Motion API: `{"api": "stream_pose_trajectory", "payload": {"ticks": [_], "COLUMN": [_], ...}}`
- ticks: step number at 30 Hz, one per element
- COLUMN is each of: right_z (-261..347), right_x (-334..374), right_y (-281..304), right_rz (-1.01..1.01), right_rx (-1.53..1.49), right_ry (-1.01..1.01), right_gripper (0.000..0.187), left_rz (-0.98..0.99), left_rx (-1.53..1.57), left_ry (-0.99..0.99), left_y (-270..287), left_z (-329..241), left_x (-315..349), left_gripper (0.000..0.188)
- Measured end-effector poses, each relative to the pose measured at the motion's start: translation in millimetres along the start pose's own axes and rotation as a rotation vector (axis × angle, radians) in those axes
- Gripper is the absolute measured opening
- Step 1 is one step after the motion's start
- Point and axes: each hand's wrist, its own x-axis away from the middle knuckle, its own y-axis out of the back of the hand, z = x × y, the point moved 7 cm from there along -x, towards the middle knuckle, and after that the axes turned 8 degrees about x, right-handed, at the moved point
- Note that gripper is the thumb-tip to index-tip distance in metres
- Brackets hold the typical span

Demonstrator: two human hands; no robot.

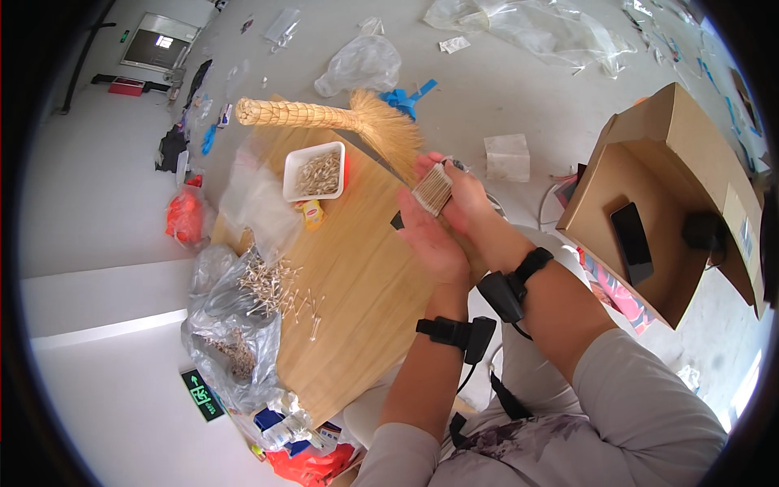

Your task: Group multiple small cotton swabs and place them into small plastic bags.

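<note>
I take the bundle of cotton swabs (pixel 432 191) as the centre of my clock. It is held above the right edge of the worktop (pixel 357 284), between my two hands. My left hand (pixel 428 237) supports it with palm and fingers, and my right hand (pixel 469 197) grasps it from the other side; neither one is released.

As I judge it, the work stands somewhere in the middle. One bundle is gathered, with its sticks lying side by side, and it is not yet put down. At nine o'clock, the white tub (pixel 290 174) contains many swabs (pixel 318 172), lying rather mixed, so I cannot tell whether they are finished or waiting. The yellow packet (pixel 312 213) lies just beside this tub.

What seems to be left is at eight o'clock: a loose pile of swabs (pixel 264 284), scattered in all directions over the worktop's edge and the grey plastic bag (pixel 219 325). How many they are, I cannot count. The straw broom (pixel 300 115) at ten o'clock seems unconnected with this work.
</note>
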Motion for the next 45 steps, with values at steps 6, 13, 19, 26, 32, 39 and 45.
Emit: {"api": "stream_pose_trajectory", "payload": {"ticks": [6,13,19,26,32,39,45], "right_z": [-2,4,12,60,-32,-57,-61], "right_x": [-3,-1,-3,86,81,74,78], "right_y": [2,2,14,-53,-67,-64,-61], "right_rz": [0.006,0.041,-0.183,0.113,0.647,0.606,0.465], "right_rx": [0.005,0.033,0.278,0.964,1.464,1.663,1.807], "right_ry": [-0.006,-0.002,0.128,1.274,0.524,0.551,0.723], "right_gripper": [0.035,0.035,0.038,0.014,0.012,0.011,0.009], "left_rz": [-0.214,-0.068,-0.063,-0.182,-0.26,-0.215,-0.091], "left_rx": [-0.041,-0.045,-0.116,-0.907,-1.802,-1.823,-1.566], "left_ry": [-0.025,0.054,-0.013,-0.2,-0.209,-0.172,-0.131], "left_y": [31,20,25,117,233,294,292], "left_z": [-1,5,-17,-105,-185,-223,-210], "left_x": [-8,-25,-19,31,74,78,77], "left_gripper": [0.091,0.087,0.08,0.054,0.076,0.084,0.082]}}
